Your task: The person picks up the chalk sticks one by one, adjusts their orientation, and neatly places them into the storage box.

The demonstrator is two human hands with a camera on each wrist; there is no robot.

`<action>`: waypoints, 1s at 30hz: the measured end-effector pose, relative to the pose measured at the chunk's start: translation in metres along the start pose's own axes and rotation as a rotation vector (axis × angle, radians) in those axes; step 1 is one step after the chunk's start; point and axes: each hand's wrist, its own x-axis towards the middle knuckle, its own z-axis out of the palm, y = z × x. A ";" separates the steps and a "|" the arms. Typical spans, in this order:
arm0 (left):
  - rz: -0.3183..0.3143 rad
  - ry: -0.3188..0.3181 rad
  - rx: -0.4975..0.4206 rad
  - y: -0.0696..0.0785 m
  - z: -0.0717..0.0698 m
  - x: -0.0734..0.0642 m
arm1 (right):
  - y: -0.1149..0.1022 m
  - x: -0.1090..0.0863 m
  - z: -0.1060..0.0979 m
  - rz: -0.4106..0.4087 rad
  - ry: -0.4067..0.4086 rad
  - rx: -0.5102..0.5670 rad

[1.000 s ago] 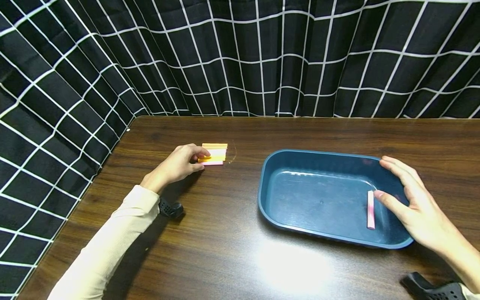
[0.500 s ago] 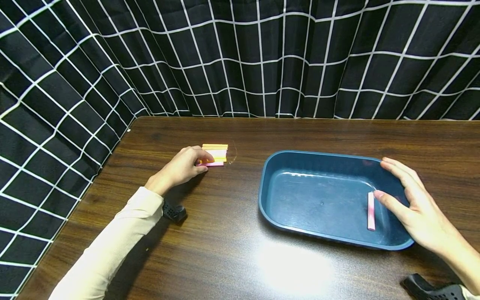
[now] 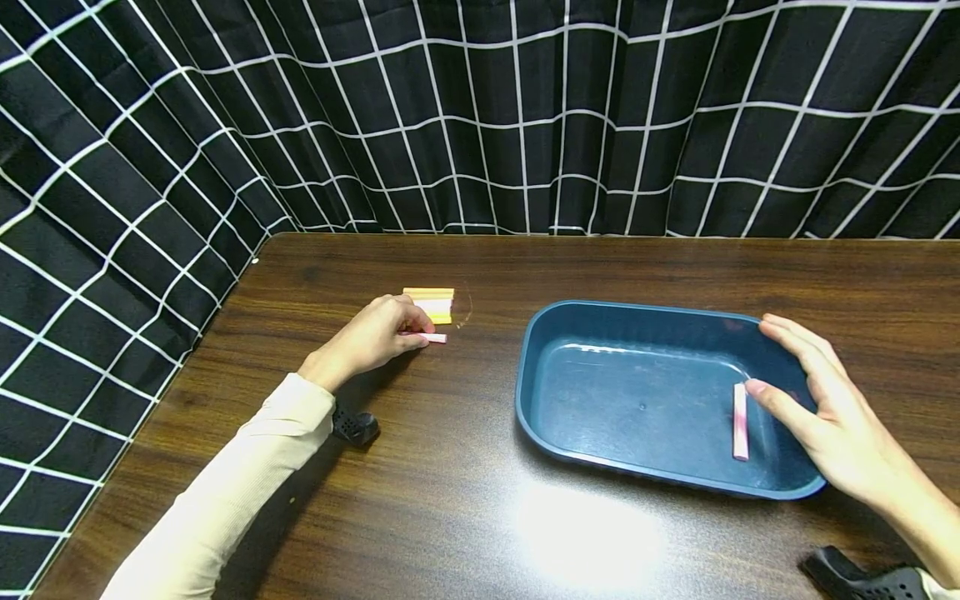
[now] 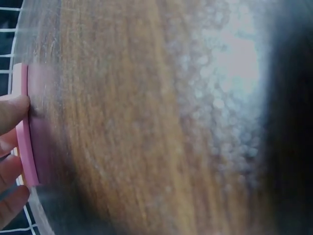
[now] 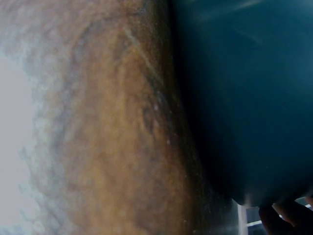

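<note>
With thumb and fingertips, my left hand (image 3: 367, 340) pinches a slim pink stick (image 3: 435, 338), which shows its long flat side in the left wrist view (image 4: 27, 132). Just behind it lie several yellow and pale pink sticks (image 3: 438, 307) side by side, partly hidden by the hand. My right hand (image 3: 840, 417) holds the right end of a blue tub (image 3: 637, 307), thumb over the inside and fingers at the far right rim. Inside the tub, near that thumb, another pink stick (image 3: 740, 423) lies lengthwise toward me.
The dark wooden table (image 3: 450, 467) runs back to a black curtain (image 3: 480, 125) with a white grid, which also hangs along the left side. A bright glare (image 3: 588, 533) lies in front of the tub. Each wrist wears a black device.
My left hand has shifted slightly right and toward me, drawing the front pink stick away from the row. The right hand and the tub stay in place.
</note>
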 end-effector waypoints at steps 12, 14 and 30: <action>-0.027 -0.018 -0.071 0.005 -0.007 -0.002 | 0.000 0.001 -0.001 -0.009 0.006 0.013; -0.023 -0.012 -0.083 0.006 -0.008 -0.003 | 0.000 0.001 -0.001 -0.010 0.008 0.013; 0.039 0.011 -0.160 0.017 -0.016 -0.001 | 0.001 0.001 0.001 -0.022 0.010 0.008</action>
